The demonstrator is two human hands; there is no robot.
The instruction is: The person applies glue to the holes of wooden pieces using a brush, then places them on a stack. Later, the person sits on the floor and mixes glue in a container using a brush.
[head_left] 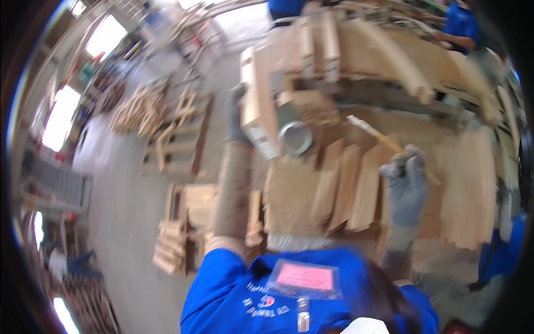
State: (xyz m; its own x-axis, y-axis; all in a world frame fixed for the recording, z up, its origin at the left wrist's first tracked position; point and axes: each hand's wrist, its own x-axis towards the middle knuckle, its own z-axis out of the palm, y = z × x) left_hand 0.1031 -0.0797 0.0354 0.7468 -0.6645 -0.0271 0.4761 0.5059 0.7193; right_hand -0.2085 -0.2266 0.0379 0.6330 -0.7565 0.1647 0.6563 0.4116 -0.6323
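Note:
My left hand (236, 114), in a grey glove, is closed on the left side of a thick wooden piece (260, 100), which is held tilted over the worktable. Its near end looks whitish. In my gloved right hand (407, 181) is a paintbrush (381, 137) with a yellow handle, its white tip pointing left and away from me. Just right of the wooden piece stands a round can (296, 138) with something pale inside. Several flat wooden pieces (347, 186) lie side by side between my hands. The picture is blurred by motion.
Long wooden boards (467, 189) cover the table's right side. Curved wooden parts (392, 58) lie on the far bench, where a person in blue (461, 25) stands. On the floor to the left are a wooden pallet (203, 136) and stacked wood pieces (169, 247).

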